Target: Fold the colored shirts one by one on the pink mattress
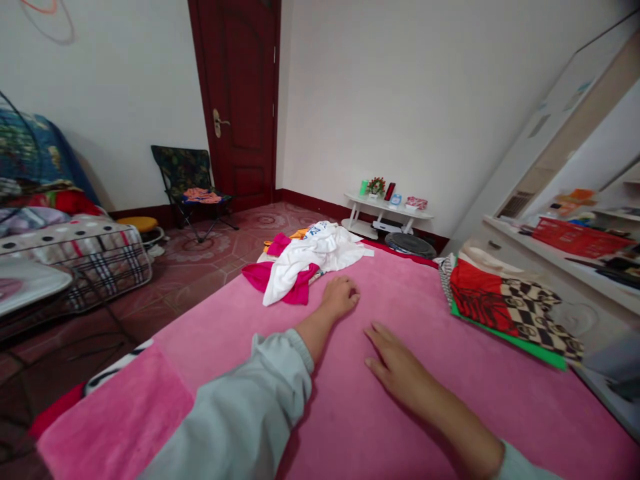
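Observation:
A pink blanket [400, 293] covers the flat surface under my hands. My left hand [341, 297] is low over the blanket, its fingers loosely bent with a gap between them and nothing visible in them. Just beyond it and to the left lies a rumpled white garment [320, 250] with blue lettering, heaped over a bright magenta cloth [300, 287]. Closer to me on the right, my right hand [393, 363] hovers at or just above the blanket, thumb and fingers apart, holding nothing.
Stacked clothes [505, 300], red and checkered on top, lie at the right edge. Beyond are a low white table [415, 212] and a folding chair [187, 177] near a dark red door [240, 93]. A red basket [575, 238] sits on the right-hand counter.

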Action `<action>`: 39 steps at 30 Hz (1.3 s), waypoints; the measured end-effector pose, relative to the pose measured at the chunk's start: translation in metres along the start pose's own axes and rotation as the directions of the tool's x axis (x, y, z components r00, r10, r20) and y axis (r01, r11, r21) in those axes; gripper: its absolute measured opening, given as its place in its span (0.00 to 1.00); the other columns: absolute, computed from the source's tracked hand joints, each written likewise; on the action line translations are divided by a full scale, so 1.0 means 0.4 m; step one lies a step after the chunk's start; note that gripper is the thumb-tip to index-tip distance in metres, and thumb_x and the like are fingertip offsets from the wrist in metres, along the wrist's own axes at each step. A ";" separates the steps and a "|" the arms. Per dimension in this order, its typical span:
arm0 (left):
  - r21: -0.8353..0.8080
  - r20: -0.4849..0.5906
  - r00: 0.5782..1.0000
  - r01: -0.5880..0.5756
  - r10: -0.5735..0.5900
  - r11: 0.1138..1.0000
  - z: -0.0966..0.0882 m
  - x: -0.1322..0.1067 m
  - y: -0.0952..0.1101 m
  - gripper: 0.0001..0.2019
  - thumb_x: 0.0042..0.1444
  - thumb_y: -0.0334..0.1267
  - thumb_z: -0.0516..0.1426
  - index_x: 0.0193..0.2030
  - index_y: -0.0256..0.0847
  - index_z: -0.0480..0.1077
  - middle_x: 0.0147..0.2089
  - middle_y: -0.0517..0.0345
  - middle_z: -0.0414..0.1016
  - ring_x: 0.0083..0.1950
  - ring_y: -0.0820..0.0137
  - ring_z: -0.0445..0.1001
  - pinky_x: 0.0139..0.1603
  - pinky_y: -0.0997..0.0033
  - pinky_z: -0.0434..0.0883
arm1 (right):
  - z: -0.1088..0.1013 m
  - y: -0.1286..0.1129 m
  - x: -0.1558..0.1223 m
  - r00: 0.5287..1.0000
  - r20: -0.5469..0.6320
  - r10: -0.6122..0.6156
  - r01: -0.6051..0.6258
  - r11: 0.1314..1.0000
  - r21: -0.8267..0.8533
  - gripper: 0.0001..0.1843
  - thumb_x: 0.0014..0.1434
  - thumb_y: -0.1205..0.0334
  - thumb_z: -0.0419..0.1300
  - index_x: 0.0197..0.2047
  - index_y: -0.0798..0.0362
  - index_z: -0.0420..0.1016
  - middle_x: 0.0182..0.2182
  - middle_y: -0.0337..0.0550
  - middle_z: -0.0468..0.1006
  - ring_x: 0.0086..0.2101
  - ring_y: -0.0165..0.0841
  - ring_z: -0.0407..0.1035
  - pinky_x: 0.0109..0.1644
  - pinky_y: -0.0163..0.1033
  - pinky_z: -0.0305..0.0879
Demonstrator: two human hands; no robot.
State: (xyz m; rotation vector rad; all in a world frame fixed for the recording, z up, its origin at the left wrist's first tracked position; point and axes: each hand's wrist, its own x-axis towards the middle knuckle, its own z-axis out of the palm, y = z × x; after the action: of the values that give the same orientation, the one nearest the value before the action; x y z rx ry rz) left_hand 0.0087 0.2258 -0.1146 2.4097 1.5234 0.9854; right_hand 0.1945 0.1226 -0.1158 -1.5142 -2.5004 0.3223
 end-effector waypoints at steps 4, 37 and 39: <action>0.028 -0.036 0.999 0.008 -0.007 1.000 0.018 -0.007 0.000 0.07 0.54 0.33 0.56 0.38 0.39 0.75 0.41 0.53 0.75 0.45 0.65 0.72 0.48 0.66 0.67 | 0.013 -0.072 0.018 0.992 -0.087 0.089 -0.092 0.995 -0.035 0.28 0.59 0.62 0.53 0.61 0.65 0.66 0.62 0.63 0.61 0.63 0.47 0.55 0.66 0.53 0.51; 0.286 -0.456 0.831 0.476 -0.319 0.832 -0.219 -0.009 -0.100 0.11 0.59 0.36 0.52 0.40 0.42 0.76 0.45 0.48 0.74 0.51 0.57 0.67 0.51 0.57 0.60 | 0.068 0.011 0.021 0.938 -0.346 0.008 0.110 0.941 0.319 0.21 0.57 0.54 0.57 0.52 0.51 0.76 0.58 0.51 0.69 0.59 0.42 0.62 0.64 0.54 0.55; 0.247 -0.412 0.854 0.440 -0.317 0.863 -0.220 0.009 -0.076 0.11 0.60 0.35 0.52 0.40 0.42 0.76 0.44 0.49 0.74 0.48 0.60 0.70 0.48 0.62 0.63 | 0.068 0.011 0.022 0.939 -0.343 0.021 0.110 0.928 0.356 0.21 0.56 0.53 0.58 0.50 0.51 0.77 0.58 0.51 0.70 0.59 0.43 0.62 0.64 0.54 0.55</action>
State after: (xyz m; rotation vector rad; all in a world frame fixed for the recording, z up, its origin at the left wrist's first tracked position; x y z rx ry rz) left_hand -0.0648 0.2232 -0.0574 2.0388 2.3654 1.1997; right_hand 0.1865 0.1301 -0.1425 -1.2369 -2.0584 0.4517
